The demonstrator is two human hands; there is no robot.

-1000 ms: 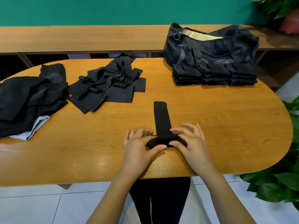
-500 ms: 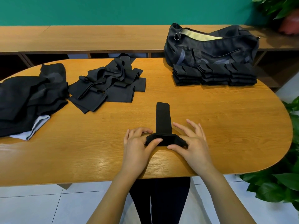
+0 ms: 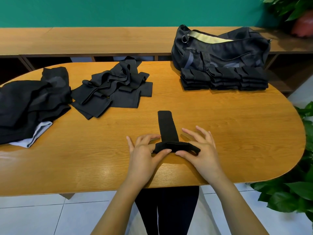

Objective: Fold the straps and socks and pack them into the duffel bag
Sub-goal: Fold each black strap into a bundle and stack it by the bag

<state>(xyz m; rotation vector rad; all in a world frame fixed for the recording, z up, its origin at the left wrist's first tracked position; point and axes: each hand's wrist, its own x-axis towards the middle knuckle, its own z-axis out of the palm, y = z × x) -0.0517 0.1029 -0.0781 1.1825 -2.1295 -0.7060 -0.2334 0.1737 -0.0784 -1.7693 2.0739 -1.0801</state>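
Table edge: I see the near rim of the oval wooden table running just under both wrists, curving away on the right toward the leafy plants.
Open room: bare wood lies wide on either side of my hands and between them and the piles farther back.
Strap: the black strap lies flat, pointing away from me, its near end rolled into a thick bundle lying crosswise.
Left hand: my left hand pinches the left end of that roll, thumb on the near side, the other fingers curled, partly lifted.
Right hand: my right hand has its thumb pressed against the roll's right end; fingers are spread and raised, so it's touching, not gripping.
Folded stack: a neat row of folded dark pieces sits at the far right, touching the front of the duffel bag, whose top gapes open.
Loose pile: unfolded dark strips lie far left of centre, well apart from my hands.
Clothes heap: dark garments cover the far-left corner.
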